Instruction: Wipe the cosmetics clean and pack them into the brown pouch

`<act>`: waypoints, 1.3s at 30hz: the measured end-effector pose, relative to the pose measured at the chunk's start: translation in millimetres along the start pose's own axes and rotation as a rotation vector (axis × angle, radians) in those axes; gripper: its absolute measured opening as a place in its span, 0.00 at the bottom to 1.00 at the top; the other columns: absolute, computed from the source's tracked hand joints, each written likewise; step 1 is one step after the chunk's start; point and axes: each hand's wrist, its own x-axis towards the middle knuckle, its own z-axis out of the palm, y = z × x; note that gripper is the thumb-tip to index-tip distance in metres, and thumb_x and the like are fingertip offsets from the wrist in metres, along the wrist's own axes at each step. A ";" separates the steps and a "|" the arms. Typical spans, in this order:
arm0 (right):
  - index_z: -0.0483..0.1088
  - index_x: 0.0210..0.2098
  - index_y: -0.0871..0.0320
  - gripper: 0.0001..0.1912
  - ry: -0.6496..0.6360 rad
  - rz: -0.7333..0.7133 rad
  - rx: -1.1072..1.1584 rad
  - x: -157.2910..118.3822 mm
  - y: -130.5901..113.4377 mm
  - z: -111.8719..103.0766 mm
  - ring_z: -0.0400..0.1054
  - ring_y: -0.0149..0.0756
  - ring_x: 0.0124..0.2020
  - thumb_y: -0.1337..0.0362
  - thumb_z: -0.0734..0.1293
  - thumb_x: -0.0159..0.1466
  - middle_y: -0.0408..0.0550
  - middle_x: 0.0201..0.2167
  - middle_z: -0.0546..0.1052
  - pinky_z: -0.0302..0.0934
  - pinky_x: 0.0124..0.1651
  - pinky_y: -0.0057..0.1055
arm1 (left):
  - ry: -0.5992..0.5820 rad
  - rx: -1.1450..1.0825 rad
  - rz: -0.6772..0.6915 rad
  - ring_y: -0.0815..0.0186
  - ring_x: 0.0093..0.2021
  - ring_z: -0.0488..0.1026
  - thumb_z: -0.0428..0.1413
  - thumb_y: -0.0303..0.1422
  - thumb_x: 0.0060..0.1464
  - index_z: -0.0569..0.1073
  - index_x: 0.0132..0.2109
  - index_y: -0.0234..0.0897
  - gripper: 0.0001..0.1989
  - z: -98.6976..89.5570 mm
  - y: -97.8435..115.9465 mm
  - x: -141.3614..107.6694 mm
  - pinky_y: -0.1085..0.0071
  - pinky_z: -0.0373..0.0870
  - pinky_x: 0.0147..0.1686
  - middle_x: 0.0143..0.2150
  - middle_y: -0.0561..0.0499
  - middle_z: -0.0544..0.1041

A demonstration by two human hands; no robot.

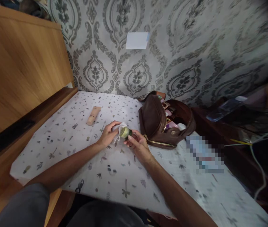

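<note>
My right hand (140,147) is closed around a small jar (124,132) with a pale green body and a darker green end, held tilted just above the cloth. My left hand (108,135) grips a crumpled white wipe (117,137) and presses it against the jar's pale end. Whether the wipe is tissue or fabric I cannot tell. Beyond my left hand lies a beige squeeze tube (93,115). To the right of my right hand stands an unzipped brown leather bag (151,115) with several small items inside, partly hidden by its flap.
A white patterned cloth (77,157) covers the table. Wooden furniture (25,50) bounds the left side. Patterned wallpaper (96,72) with a white card (137,41) rises behind. A pixelated item (205,154) lies right of the bag, near a pale cable (258,164).
</note>
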 end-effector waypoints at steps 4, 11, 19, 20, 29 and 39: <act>0.72 0.37 0.55 0.23 0.015 0.025 0.049 0.0 -0.1 1.1 0.73 0.30 0.24 0.55 0.81 0.47 0.39 0.29 0.77 0.62 0.26 0.25 | 0.008 -0.018 -0.017 0.66 0.38 0.70 0.56 0.31 0.50 0.75 0.43 0.36 0.12 -1.5 -5.5 1.6 0.73 0.66 0.39 0.38 0.52 0.76; 0.69 0.33 0.56 0.23 0.074 0.052 0.172 3.5 -0.4 -3.0 0.74 0.30 0.23 0.55 0.81 0.46 0.38 0.23 0.77 0.62 0.24 0.23 | -0.057 -0.025 0.016 0.68 0.34 0.67 0.53 0.28 0.46 0.74 0.34 0.36 0.07 -4.1 -5.7 2.9 0.74 0.63 0.32 0.36 0.52 0.72; 0.74 0.33 0.59 0.21 -0.028 0.117 0.179 7.3 4.1 -7.6 0.73 0.28 0.23 0.49 0.77 0.53 0.46 0.28 0.81 0.64 0.24 0.22 | -0.041 0.125 0.098 0.64 0.40 0.70 0.51 0.25 0.47 0.72 0.30 0.36 0.05 -6.3 -6.2 4.1 0.71 0.66 0.39 0.39 0.49 0.72; 0.75 0.34 0.59 0.21 -0.028 0.133 0.196 8.0 5.1 -8.1 0.73 0.28 0.23 0.48 0.77 0.54 0.46 0.28 0.81 0.64 0.24 0.22 | -0.045 0.159 0.109 0.64 0.41 0.71 0.51 0.26 0.48 0.72 0.31 0.36 0.06 -5.6 -3.3 2.1 0.71 0.67 0.39 0.40 0.48 0.73; 0.75 0.36 0.61 0.23 -0.042 0.185 0.319 8.0 4.6 -8.6 0.72 0.27 0.22 0.48 0.77 0.53 0.46 0.26 0.81 0.64 0.24 0.21 | -0.121 0.487 0.341 0.54 0.61 0.68 0.49 0.36 0.65 0.68 0.48 0.39 0.09 0.9 4.0 -17.3 0.65 0.74 0.47 0.63 0.40 0.68; 0.68 0.36 0.58 0.26 -0.069 0.046 0.139 3.9 8.0 -6.7 0.75 0.30 0.25 0.49 0.79 0.49 0.41 0.26 0.78 0.64 0.28 0.23 | -0.210 0.651 0.772 0.60 0.62 0.69 0.48 0.26 0.66 0.67 0.52 0.40 0.11 0.3 -2.3 -8.8 0.60 0.69 0.59 0.54 0.44 0.75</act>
